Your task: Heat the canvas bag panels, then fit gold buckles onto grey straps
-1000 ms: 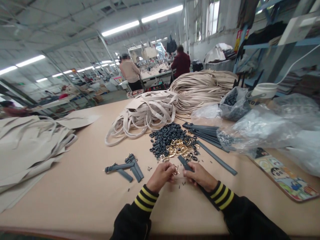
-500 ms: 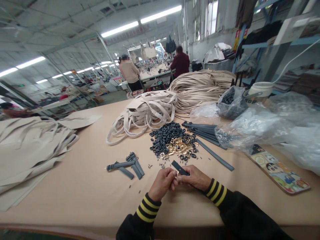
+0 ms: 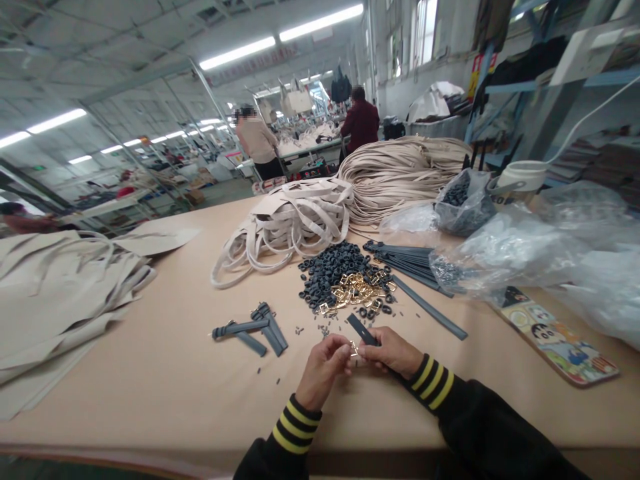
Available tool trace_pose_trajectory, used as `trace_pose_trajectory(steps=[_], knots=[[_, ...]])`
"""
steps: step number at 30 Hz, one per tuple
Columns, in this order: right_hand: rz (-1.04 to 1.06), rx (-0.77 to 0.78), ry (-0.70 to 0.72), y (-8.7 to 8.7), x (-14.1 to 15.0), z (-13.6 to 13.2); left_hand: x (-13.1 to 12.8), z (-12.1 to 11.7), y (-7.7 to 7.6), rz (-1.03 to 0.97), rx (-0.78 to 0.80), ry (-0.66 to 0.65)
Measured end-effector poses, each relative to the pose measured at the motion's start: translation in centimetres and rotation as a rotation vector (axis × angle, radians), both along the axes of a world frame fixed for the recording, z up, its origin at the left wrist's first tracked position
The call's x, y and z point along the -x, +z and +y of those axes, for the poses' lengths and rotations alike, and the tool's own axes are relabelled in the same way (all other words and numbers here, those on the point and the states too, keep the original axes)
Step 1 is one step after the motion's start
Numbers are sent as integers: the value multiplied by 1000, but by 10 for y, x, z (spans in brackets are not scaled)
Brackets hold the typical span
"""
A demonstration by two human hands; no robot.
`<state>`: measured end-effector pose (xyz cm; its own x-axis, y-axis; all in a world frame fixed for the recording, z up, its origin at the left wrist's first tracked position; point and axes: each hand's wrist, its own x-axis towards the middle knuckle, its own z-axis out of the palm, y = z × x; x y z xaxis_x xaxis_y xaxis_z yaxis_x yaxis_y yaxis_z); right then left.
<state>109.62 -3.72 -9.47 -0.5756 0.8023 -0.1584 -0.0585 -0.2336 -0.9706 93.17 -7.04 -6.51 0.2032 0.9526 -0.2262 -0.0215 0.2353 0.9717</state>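
You pinched a small gold buckle (image 3: 354, 348) in the fingers of your left hand (image 3: 324, 371). Your right hand (image 3: 393, 353) was clamped on a short dark gray strap (image 3: 362, 329), and the strap's free end pointed up toward the pile. Your fingers from both hands met at the buckle, which sat just beside the strap.

Tiny dark bits (image 3: 325, 331) lay on the tan counter (image 3: 150, 380) near your hands. Just above them, at the middle of the frame, was a heap of black rings (image 3: 323, 280) with more gold buckles (image 3: 355, 290) on it. More gray straps (image 3: 250, 329) lay to the left, and a long gray strip (image 3: 430, 308) lay to the right. Cream strap bundles (image 3: 285, 227) sat farther up. Plastic bags (image 3: 505, 253) filled the right side, and two co-workers (image 3: 257, 140) stood far off at the top.
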Motion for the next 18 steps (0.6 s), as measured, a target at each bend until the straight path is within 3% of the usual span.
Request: trace_pose_trajectory(steps=[4,7,14,18], knots=[[-44,-101,-20,1,4,-2,-1,2,-7,48,-19,131],[-94,-177,-28,2,6,-2,0,3,-2,125,-47,133],[-142,-57,-11,3,6,-1,-2,2,29,339,-181,85],[-28,-71,113,8,2,-3,5,8,28,270,-142,145]])
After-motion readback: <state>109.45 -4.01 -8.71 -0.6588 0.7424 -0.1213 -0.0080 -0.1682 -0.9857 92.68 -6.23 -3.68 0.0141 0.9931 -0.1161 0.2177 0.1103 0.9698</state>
